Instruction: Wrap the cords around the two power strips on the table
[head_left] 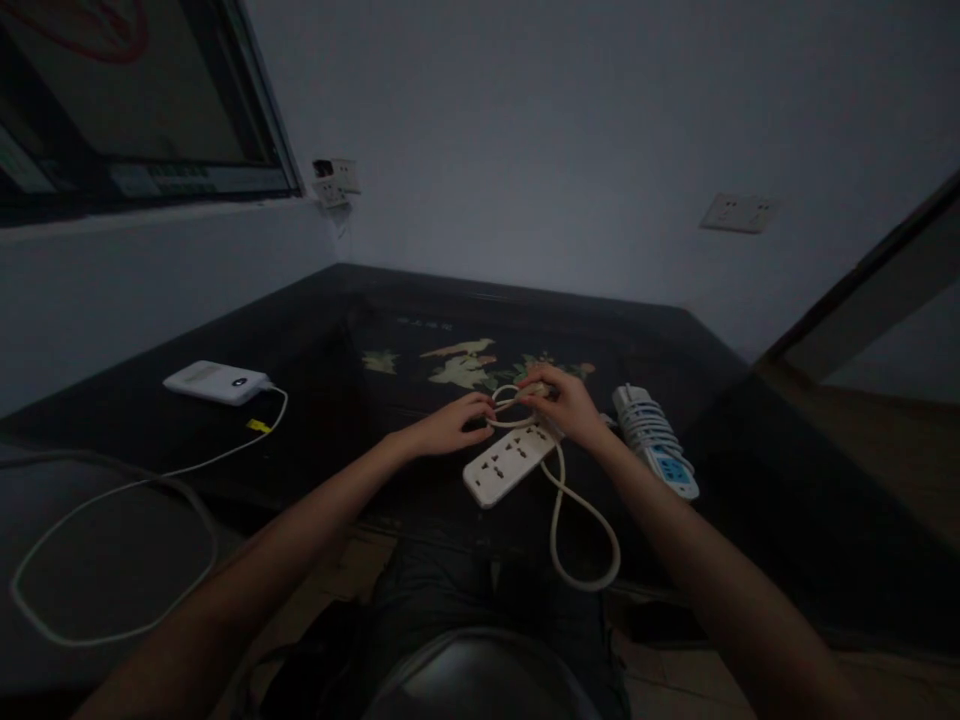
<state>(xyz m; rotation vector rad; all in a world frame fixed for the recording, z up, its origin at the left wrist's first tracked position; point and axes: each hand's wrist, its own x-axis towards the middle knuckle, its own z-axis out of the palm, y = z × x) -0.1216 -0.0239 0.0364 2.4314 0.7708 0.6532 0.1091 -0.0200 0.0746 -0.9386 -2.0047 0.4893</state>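
A white power strip [504,468] with several sockets lies on the dark table, slanting between my two hands. Its pale power cord [585,580] loops down over the table's front edge and also curls above the strip. My left hand [456,422] pinches the curled part of the cord between thumb and fingers. At the strip's far end, my right hand [559,400] is closed around the cord; the exact grip under its fingers is partly hidden. To the right lies a second power strip [667,465], with blue sockets and its cord wound around it.
A white power bank [217,382] lies on the left of the dark table [300,330], its thin white cable [112,490] trailing off the front. A yellow tag [259,426] is near it. Wall sockets [739,212] are on the back wall; a window is at upper left.
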